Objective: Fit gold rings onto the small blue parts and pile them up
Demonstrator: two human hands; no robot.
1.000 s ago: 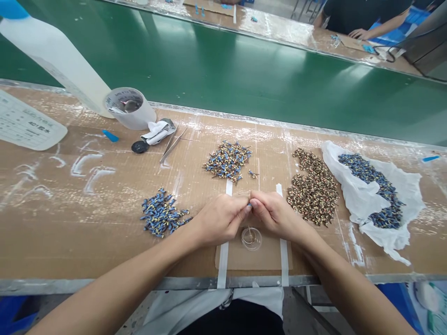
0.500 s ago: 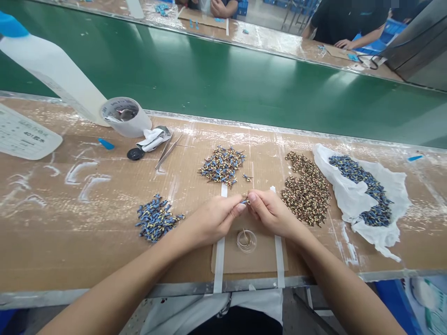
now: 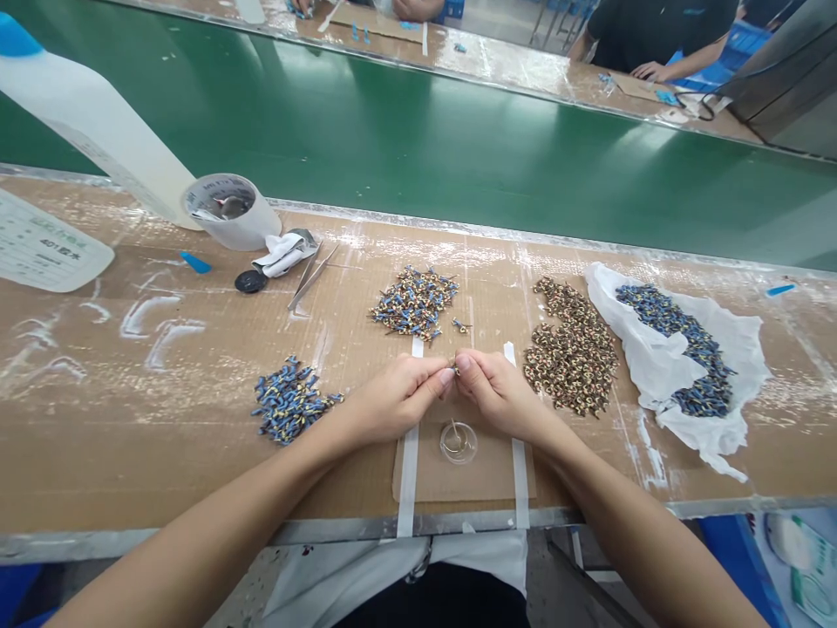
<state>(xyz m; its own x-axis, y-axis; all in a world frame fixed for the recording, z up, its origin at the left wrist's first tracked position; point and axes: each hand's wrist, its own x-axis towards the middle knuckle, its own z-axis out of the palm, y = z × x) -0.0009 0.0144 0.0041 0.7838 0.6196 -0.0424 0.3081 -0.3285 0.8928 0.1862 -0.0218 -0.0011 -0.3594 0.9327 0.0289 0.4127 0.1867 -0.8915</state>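
My left hand (image 3: 398,397) and my right hand (image 3: 498,392) meet over the cardboard pad, thumbs and forefingers pinched together tip to tip. Between the fingertips shows a tiny brown-gold part (image 3: 456,370), mostly covered by the fingers. A blue bit seen in my left fingertips earlier is now hidden. Just below the hands stands a small clear round dish (image 3: 459,443) with a thin stick in it. Beyond them lies a pile of joined blue and brown-gold pieces (image 3: 415,301), with one single piece (image 3: 461,326) beside it.
Blue-and-yellow parts (image 3: 291,401) are heaped at left, brown-gold parts (image 3: 568,358) at right. More blue parts (image 3: 686,340) lie on white paper (image 3: 742,349). Tweezers (image 3: 312,277), a white cup (image 3: 252,222) and two bottles (image 3: 118,122) stand left. Co-workers sit past the green belt (image 3: 418,131).
My hands have drawn closer together at the fingertips, and the blue bit in the left pinch has gone from sight. The whole view has shifted slightly.
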